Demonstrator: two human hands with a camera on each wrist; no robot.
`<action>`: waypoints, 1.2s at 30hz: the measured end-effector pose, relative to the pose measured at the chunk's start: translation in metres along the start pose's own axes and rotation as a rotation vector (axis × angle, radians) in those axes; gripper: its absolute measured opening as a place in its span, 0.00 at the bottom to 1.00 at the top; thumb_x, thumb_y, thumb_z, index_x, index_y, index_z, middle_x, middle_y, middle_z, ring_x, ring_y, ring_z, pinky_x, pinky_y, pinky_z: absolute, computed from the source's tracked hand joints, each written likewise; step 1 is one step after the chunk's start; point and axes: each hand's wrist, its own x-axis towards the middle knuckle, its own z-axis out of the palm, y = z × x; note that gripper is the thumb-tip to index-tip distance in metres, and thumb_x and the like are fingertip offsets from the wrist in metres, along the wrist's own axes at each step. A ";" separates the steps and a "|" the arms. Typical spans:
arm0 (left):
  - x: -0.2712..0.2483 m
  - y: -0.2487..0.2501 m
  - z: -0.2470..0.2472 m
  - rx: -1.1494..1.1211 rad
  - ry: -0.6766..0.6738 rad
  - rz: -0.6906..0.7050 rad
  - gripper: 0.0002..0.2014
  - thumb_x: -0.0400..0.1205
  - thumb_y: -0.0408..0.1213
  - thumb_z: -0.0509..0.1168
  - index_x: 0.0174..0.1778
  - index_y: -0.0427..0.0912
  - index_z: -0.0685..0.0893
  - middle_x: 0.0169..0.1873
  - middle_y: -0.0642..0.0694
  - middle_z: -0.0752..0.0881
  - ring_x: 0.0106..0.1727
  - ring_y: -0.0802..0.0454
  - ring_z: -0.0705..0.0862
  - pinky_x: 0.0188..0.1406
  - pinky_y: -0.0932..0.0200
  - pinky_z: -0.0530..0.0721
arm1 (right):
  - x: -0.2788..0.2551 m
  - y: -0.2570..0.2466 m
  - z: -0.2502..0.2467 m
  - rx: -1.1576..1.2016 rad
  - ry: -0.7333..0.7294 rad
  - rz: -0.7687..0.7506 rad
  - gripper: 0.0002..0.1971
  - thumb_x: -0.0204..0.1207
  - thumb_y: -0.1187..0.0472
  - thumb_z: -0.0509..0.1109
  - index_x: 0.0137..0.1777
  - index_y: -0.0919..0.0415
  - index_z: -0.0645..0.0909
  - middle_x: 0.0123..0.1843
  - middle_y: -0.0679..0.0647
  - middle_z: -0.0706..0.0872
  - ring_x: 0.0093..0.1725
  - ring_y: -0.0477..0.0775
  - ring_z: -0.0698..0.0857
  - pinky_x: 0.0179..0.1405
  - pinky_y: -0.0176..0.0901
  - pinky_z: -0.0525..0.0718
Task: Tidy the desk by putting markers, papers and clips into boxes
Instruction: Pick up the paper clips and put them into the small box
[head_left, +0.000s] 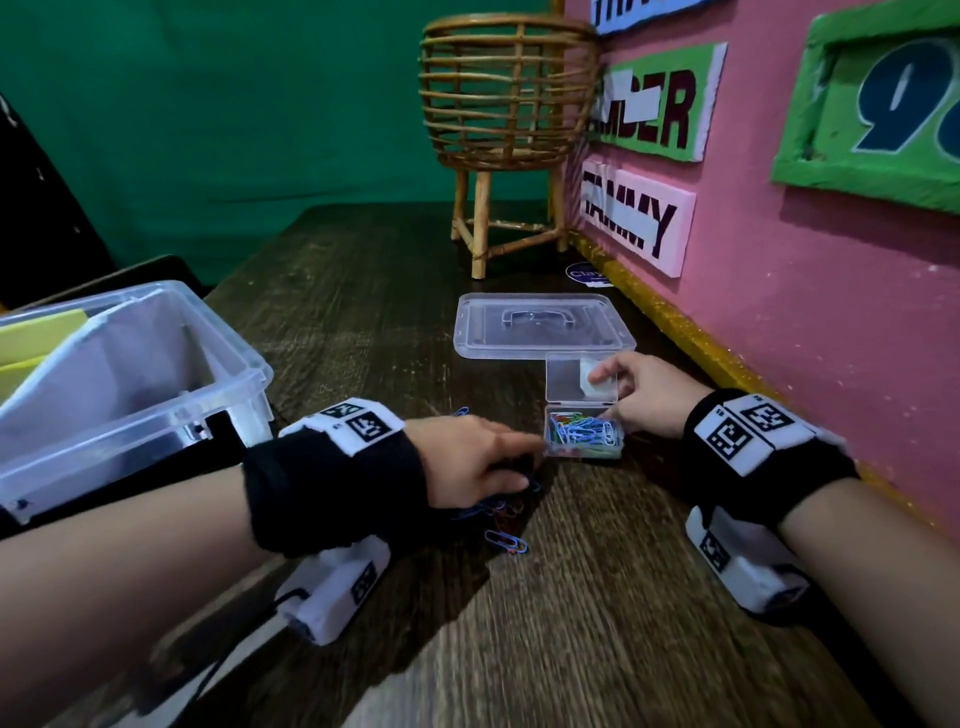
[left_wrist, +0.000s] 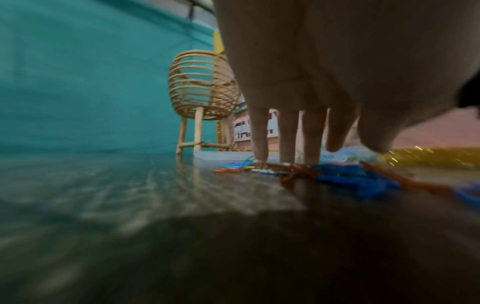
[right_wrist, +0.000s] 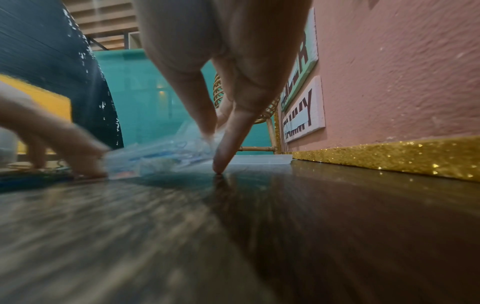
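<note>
A small clear clip box full of coloured paper clips stands open on the dark wooden desk, its hinged lid upright. My right hand pinches the lid's right edge; in the right wrist view the right hand is at the blurred clip box, one fingertip on the desk. My left hand lies just left of the box over a pile of loose paper clips. Its straight fingers press down on the loose paper clips.
A large clear storage box holding yellow papers sits at the left. Its flat lid lies behind the clip box. A wicker basket stand is at the back, and a pink wall runs along the right.
</note>
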 end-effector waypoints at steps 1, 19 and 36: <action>-0.005 0.000 0.001 -0.015 -0.007 0.019 0.26 0.81 0.52 0.51 0.75 0.48 0.70 0.70 0.47 0.77 0.70 0.48 0.77 0.69 0.52 0.75 | 0.001 0.001 0.000 -0.029 0.003 -0.005 0.18 0.70 0.73 0.72 0.56 0.56 0.76 0.36 0.50 0.76 0.40 0.52 0.81 0.53 0.52 0.84; -0.014 0.001 -0.001 -0.322 0.021 -0.239 0.51 0.67 0.64 0.71 0.81 0.51 0.54 0.82 0.54 0.56 0.81 0.56 0.60 0.82 0.54 0.62 | 0.004 0.006 -0.001 -0.093 0.004 -0.070 0.18 0.69 0.70 0.75 0.55 0.51 0.83 0.41 0.48 0.79 0.45 0.52 0.78 0.51 0.43 0.78; -0.001 -0.003 -0.004 -0.227 0.122 -0.090 0.17 0.73 0.36 0.74 0.59 0.47 0.88 0.56 0.44 0.87 0.58 0.51 0.84 0.58 0.66 0.75 | 0.003 0.006 -0.004 -0.160 0.067 -0.043 0.20 0.67 0.73 0.75 0.56 0.53 0.83 0.34 0.43 0.70 0.33 0.42 0.71 0.29 0.32 0.66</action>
